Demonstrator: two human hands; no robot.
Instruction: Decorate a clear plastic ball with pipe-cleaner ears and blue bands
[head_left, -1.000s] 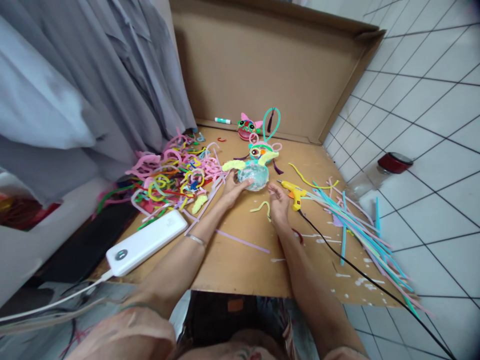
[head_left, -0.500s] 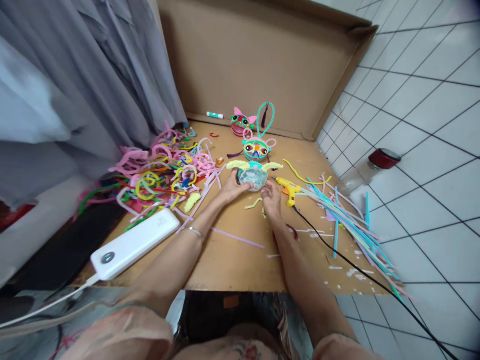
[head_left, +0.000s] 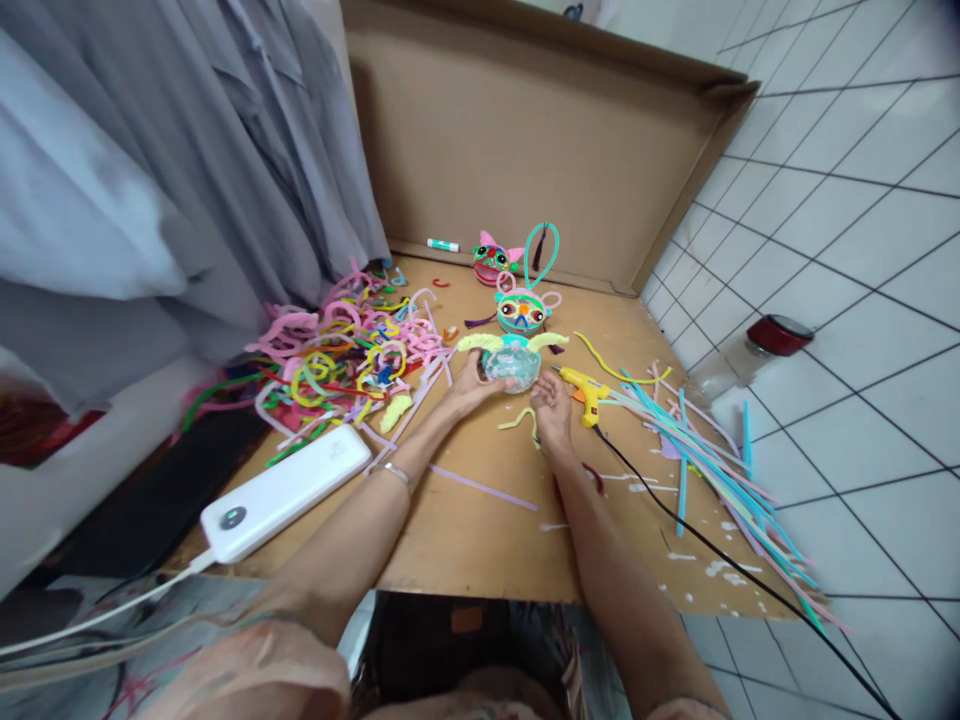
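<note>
While both hands work at the clear ball, the chief change from a second ago is in the right hand. Then it lay on the cardboard board just clear of the ball. Now its fingertips meet the ball's lower right side. The left hand has kept its place, cupped round the ball's left side with fingers curled onto it. The yellow fuzzy strip across the top of the ball sat tilted before and now lies nearly level. The ball rests on the board at mid-table, just in front of the teal figure head. The yellow glue gun, power bank and pile of bent pipe cleaners lie as they did.

Hard to make out:
- The right fingers are curled and seen from behind. Whether they pinch anything or only press the ball, I cannot tell.
- The ball's contents are blurred.
- The join between ball and head is hidden.
- The glue gun's black cord runs out of view at lower right.
</note>
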